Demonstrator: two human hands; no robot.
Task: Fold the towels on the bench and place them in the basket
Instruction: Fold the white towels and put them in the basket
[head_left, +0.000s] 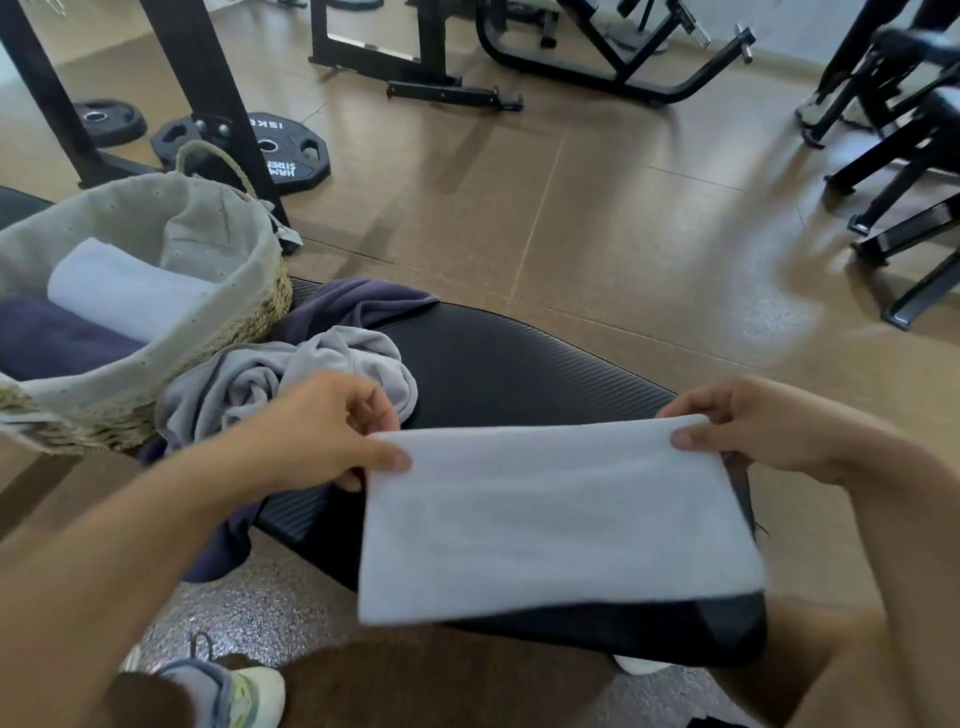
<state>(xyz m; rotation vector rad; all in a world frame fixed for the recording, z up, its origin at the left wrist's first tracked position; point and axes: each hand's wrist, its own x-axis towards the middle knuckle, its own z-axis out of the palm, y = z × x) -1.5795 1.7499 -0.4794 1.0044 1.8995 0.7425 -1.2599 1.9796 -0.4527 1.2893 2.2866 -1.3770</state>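
Your left hand (332, 431) and right hand (748, 426) each pinch a far corner of the white towel (556, 514), which lies part-folded over the bench (509, 364). If either pinch slips, the near edge may slide off towards the floor. At left, the crumpled grey towel (291, 379) lies between you and the basket (156, 332), touching it.
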